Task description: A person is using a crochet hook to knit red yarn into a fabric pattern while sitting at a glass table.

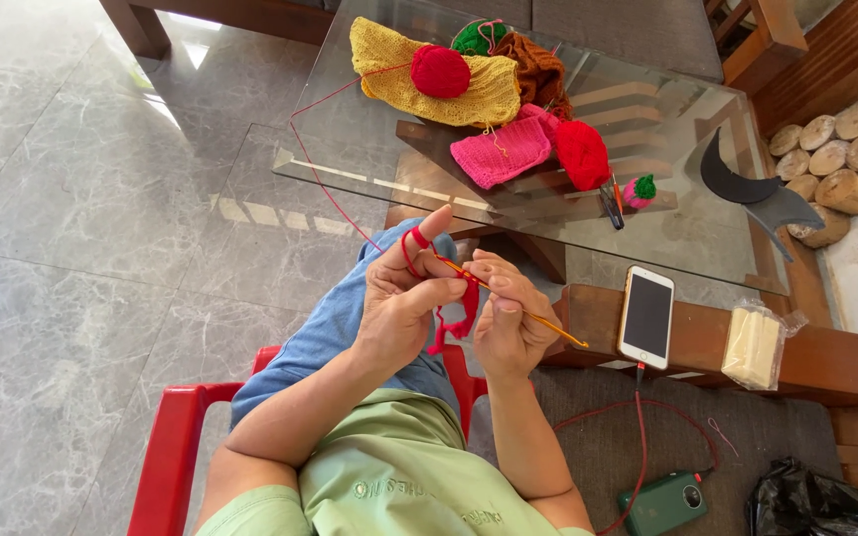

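Red yarn (322,179) loops around the left hand (401,298), whose fingers pinch a small red crochet piece (461,310). The right hand (504,320) has its fingers clenched on one yellow crochet hook (528,315), held above the lap. On the glass surface (250,169) ahead lie two red yarn balls (440,70), one yellow knit (489,94) and one pink knit (501,152). One white phone (646,317) rests nearby on a wooden ledge.

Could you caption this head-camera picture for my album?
Left hand tensions red yarn while right hand works a slim metal crochet hook.
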